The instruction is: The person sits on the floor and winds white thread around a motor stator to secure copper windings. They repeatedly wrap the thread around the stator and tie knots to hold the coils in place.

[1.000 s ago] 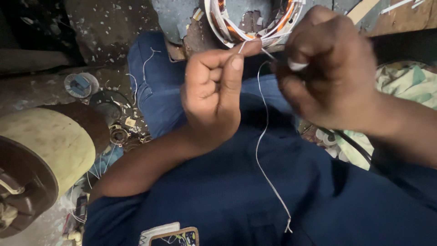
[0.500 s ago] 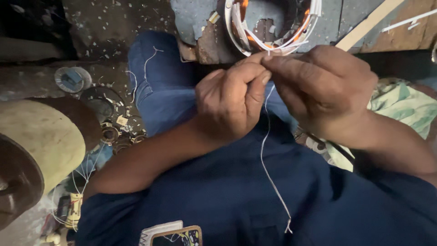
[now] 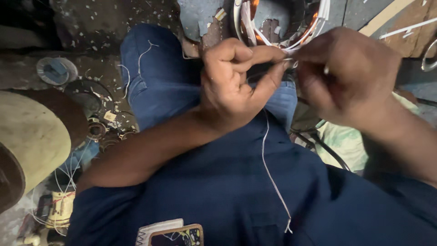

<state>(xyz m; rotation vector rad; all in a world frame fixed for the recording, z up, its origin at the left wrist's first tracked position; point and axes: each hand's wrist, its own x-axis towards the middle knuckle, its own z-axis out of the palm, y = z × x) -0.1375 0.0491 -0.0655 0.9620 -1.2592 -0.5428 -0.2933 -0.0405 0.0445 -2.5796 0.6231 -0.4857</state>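
Thread pinched at the motor winding

Head view: left hand (image 3: 232,86) and right hand (image 3: 350,77) both close their fingertips on a white thread (image 3: 268,168) beside the round stator (image 3: 282,23); its loose end hangs over the lap. Tying seems in progress; pulling tight needs steady, even tension.

I see a thin white string (image 3: 272,175) pinched at its top end between the thumb and forefinger of the left hand (image 3: 236,84), with the right hand (image 3: 348,75) touching it at the same spot. From there it hangs slack down over the dark blue lap, curving slightly, and its frayed free end lies low on the cloth.
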